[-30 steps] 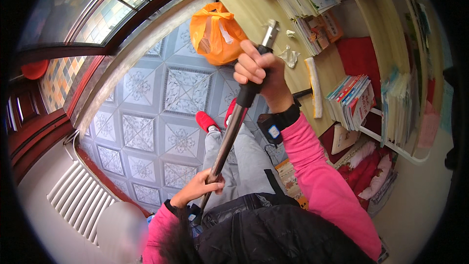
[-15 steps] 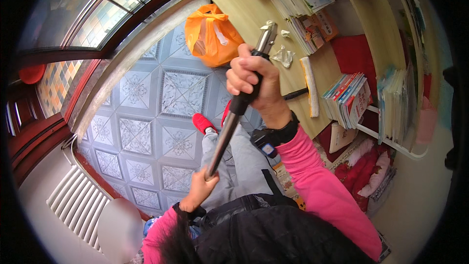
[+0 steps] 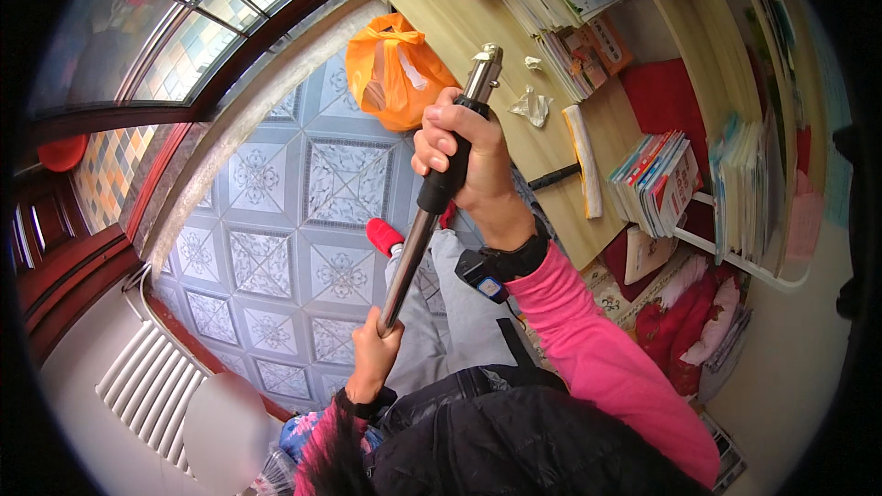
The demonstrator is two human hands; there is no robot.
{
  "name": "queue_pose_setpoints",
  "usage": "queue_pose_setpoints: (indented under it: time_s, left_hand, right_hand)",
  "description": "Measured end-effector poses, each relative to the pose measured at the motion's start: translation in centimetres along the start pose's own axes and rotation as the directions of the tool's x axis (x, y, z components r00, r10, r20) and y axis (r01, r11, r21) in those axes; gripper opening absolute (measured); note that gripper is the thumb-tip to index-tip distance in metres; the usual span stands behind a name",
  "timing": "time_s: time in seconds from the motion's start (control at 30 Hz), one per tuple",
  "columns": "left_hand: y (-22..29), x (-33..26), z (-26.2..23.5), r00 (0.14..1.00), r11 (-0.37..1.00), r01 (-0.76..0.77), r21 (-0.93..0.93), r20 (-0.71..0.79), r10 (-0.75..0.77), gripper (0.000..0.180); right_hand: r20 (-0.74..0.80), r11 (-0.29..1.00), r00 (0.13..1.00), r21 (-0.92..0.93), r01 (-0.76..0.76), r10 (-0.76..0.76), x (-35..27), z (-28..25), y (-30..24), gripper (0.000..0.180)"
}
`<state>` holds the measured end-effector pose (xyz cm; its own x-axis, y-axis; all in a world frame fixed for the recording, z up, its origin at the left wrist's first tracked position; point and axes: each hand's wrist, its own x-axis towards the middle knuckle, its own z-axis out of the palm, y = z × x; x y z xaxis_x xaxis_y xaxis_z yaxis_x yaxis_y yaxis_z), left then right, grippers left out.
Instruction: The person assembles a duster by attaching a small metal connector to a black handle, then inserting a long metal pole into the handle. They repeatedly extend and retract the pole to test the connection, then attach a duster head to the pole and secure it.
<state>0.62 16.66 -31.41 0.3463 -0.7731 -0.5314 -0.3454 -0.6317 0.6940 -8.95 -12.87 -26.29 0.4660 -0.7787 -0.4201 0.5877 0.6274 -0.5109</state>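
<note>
Blue tiled floor (image 3: 262,174) borders a pale wooden desk (image 3: 436,14) as a person's right hand (image 3: 464,152) wraps the black grip (image 3: 445,187) of a metal pole (image 3: 410,266) near the desk. Farther from the desk, the left hand (image 3: 375,351) closes around the pole, seemingly by its lower end. An orange bag (image 3: 390,64) sits beside the desk.

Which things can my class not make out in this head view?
All in head view:
Lower end of the pole: hidden by the left hand.
Contents of the orange bag: mostly covered by plastic.
Most of the right shoe: behind the right hand and pole.
</note>
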Motion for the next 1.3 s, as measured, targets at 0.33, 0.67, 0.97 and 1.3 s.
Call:
queue_pose_setpoints:
  time_s: [0.33,0.67,0.97,1.3]
  left_hand:
    - [-0.3,0.6,-2.5,0.919,0.987,0.143,-0.075,0.381,-0.104,0.022]
    - [5.9,6.7,-2.5,0.726,0.804,0.326,-0.497,0.676,0.124,0.047]
    - [9.3,7.8,3.9,0.719,0.812,0.526,-0.255,0.644,-0.263,0.021]
    - [10.8,10.8,10.1,0.668,0.8,0.585,-0.134,0.639,-0.381,0.025]
  right_hand:
    - [-0.103,1.0,0.995,-0.023,0.002,-0.005,-0.4,-1.9,1.1,0.017]
    - [0.082,0.988,0.992,0.109,-0.11,0.101,-3.4,-2.7,4.0,0.016]
    - [-0.235,0.998,0.97,0.022,-0.064,0.067,-5.8,-6.5,3.7,0.024]
    - [-0.269,0.995,0.961,0.087,-0.042,0.064,-3.8,-15.9,4.1,0.015]
